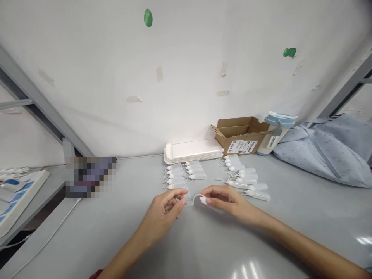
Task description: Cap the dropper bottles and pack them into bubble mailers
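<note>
Both hands meet at the middle of the grey table [116, 232]. My left hand [166, 209] is pinched on one end of a small clear plastic piece with a thin white loop [195, 198]. My right hand [225, 201] pinches the white-capped end of that same piece. Just beyond my left hand lie two short rows of similar small clear pieces [186, 173]. Another loose group of such pieces [244, 180] lies beyond my right hand.
A stack of white flat trays [193, 151] rests against the white wall, beside an open cardboard box [241, 135] and a lidded cup [276, 133]. A pale blue bag [325, 151] fills the right. A white cable [52, 236] runs along the left edge.
</note>
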Available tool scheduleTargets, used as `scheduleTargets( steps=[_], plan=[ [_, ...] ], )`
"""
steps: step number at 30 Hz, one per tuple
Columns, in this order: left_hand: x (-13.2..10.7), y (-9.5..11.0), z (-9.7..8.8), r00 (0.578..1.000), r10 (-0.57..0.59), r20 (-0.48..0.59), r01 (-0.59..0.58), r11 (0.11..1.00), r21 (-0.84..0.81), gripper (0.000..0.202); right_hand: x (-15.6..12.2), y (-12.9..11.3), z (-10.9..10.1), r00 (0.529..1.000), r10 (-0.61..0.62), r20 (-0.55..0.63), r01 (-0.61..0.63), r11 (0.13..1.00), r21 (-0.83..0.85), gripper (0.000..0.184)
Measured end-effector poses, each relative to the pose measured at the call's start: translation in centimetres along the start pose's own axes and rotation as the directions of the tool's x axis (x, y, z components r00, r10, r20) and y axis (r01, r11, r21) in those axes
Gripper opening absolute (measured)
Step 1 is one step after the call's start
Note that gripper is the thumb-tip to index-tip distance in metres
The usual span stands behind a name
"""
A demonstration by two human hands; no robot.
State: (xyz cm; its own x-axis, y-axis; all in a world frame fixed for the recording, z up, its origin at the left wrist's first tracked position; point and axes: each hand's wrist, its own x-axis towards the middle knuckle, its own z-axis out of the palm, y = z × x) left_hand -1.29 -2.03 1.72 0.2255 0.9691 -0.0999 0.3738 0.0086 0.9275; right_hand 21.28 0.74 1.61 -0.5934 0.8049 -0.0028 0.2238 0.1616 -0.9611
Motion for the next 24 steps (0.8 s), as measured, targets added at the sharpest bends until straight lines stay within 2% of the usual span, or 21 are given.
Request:
scheduleTargets(
  steps=[4,7,14,24],
  plan=[
    [-0.1,-0.1,0.6,0.996,0.043,0.072,-0.045,0.999,0.026,0.027,0.0,0.1,0.9,0.999,0.022,0.045,-0.023,0.999,0.029,0.030],
    [-0.1,-0.2,1.0,0.994,0.053,0.101,-0.050,0.998,-0.033,0.025,0.0,-0.1,1.0,0.998,0.035,0.050,-0.037,0.998,0.043,0.031],
    [0.4,-0.5,1.3,0.996,-0.041,0.076,0.060,0.961,-0.268,0.026,-0.1,-0.4,1.3,0.998,0.050,0.050,-0.052,0.998,0.042,0.025],
    [0.4,-0.2,1.3,0.995,-0.074,0.065,0.089,0.961,-0.264,0.031,-0.3,-0.2,1.5,0.998,0.037,0.060,-0.044,0.991,0.125,0.024]
  ],
)
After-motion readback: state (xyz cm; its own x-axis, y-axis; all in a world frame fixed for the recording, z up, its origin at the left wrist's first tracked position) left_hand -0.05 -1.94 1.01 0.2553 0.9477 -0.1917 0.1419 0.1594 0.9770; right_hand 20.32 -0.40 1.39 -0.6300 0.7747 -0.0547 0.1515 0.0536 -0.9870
